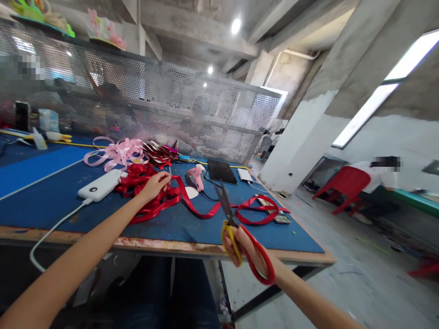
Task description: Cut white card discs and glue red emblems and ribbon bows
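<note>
Between the fingers of my left hand (156, 186) is a shiny red ribbon (199, 214), pinched beside a loose red heap. From there the ribbon runs to the right across the blue table mat and ends in a loop lying over a phone (281, 217). My right hand (245, 244) holds a pair of scissors (226, 205) with one yellow and one red handle. Their dark blades point up and away, slightly parted, above the ribbon. A pink glue gun (196, 177) stands behind the ribbon, close to a white round pad (191, 192).
A white power bank (100, 185) with a cable lies at the left. Pink ribbon (118, 153) and red foil strips (157, 154) are piled behind it. A dark tablet (222, 171) lies at the back, before a perforated metal screen (206, 109). A person sits far right.
</note>
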`<state>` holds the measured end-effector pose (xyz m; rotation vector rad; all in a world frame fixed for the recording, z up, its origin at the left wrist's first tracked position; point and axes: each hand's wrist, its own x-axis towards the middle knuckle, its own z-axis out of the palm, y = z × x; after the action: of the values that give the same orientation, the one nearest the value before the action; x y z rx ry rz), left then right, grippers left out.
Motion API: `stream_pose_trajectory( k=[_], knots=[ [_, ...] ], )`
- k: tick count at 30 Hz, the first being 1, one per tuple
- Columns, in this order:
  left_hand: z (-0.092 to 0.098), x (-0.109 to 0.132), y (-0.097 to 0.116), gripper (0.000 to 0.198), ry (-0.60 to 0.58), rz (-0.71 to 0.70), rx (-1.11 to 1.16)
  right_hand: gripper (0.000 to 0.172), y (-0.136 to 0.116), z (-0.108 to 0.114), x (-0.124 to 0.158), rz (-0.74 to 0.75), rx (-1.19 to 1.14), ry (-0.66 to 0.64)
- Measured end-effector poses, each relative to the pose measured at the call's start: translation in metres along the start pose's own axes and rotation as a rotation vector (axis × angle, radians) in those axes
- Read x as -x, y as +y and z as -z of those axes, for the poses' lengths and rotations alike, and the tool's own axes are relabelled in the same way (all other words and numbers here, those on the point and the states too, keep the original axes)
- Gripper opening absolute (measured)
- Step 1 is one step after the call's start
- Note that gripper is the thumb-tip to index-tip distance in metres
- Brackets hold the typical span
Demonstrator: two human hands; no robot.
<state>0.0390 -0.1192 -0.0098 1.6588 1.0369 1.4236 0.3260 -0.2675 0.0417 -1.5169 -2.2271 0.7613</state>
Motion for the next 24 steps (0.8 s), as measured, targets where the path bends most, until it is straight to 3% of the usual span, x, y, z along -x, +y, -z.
stream_pose_trajectory(
  k=[2,6,11,17,24],
  knots=[
    [0.001,-0.002,0.000,0.031,0.033,0.023,0.080,0.076,-0.015,-0.017,-0.028,0.048,-0.160,-0.093],
    [0.005,-0.006,-0.001,0.036,0.113,0.059,0.231,0.068,-0.036,-0.042,-0.077,0.051,-0.573,-0.235],
    [0.008,-0.009,-0.002,0.039,0.176,0.098,0.397,0.062,-0.040,-0.056,-0.116,-0.058,-0.676,-0.302],
    [0.007,-0.009,0.001,0.043,0.114,0.160,0.517,0.063,-0.036,-0.065,-0.133,-0.053,-0.699,-0.295],
    [0.006,-0.007,0.002,0.037,-0.035,0.223,0.554,0.062,-0.031,-0.062,-0.132,-0.012,-0.741,-0.393]
  ],
)
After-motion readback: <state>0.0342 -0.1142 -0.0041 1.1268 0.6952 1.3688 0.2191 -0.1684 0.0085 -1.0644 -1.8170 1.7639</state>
